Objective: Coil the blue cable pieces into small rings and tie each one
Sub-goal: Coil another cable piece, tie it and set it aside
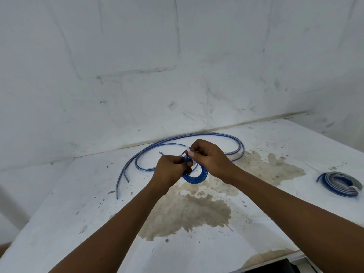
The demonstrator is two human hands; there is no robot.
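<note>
Gripping a small blue cable ring (197,175), the left hand (170,173) curls its fingers round the ring's left side and holds it just above the middle of the white tabletop (256,229). The right hand (209,157) pinches a white tie (188,152) between thumb and forefinger at the top of the ring, where the two hands almost meet; the tie's strip runs down across the coil toward the left hand. Whether the tie is closed around the ring cannot be told.

Behind the hands, toward the far edge of the tabletop, long loose blue cable pieces (197,137) lie in wide arcs, their cut ends trailing toward the left edge. A thinner blue strand (171,144) curves inside those arcs.

Near the right edge sits a finished coil (340,184) of blue and grey cable, lying flat, with a white tie visible on its right side; it is well apart from the hands.

A large brown stain (197,211) spreads over the middle of the tabletop under and in front of the hands, reaching toward the right. A scuffed white wall (177,56) rises behind the far edge. A dark object (275,267) shows at the near edge, too cropped to identify.
</note>
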